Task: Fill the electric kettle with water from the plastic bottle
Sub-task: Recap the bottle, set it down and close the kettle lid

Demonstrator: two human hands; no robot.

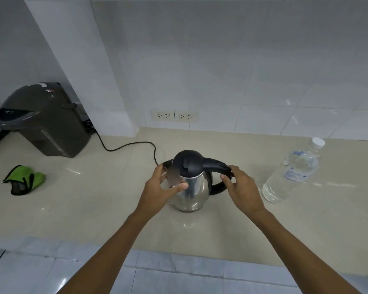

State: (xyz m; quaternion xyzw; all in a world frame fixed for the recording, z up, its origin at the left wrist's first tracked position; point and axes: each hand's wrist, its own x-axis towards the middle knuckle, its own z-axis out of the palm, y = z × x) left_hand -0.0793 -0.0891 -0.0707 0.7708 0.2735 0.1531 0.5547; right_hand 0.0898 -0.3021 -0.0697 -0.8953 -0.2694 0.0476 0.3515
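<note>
The kettle (189, 187) stands upright at the centre of the frame on the beige counter (94, 209), its long axis vertical. Its body is polished steel, its domed lid (187, 161) black and closed. The spout points toward the left of the frame and the black loop handle (218, 166) points right, toward the bottle (293, 172).

The left hand (159, 189) cups the kettle's left side, fingers (160, 169) spread around the spout area and the thumb laid across the steel front; it touches the body but the fingers are apart, not closed. The right hand (242, 187) is at the handle, with the thumb on the near side of the loop and the other fingers curled over its outer curve; whether the grip is fully closed cannot be told.

The bottle stands at the right of the frame, well apart from the kettle, upright though the wide lens makes it lean right. It is clear plastic, holds clear water, and carries a white cap (318, 142). Its label has blue print, too blurred to read.

A black cord (128, 145) runs from behind the kettle toward the left of the frame. There, a dark grey hot-water pot (43, 122) sits against the wall; the marks on its lid are unreadable. A green and black cloth (23, 180) lies on the counter in front of it. Two white sockets (174, 116) sit on the tiled wall above the kettle.
</note>
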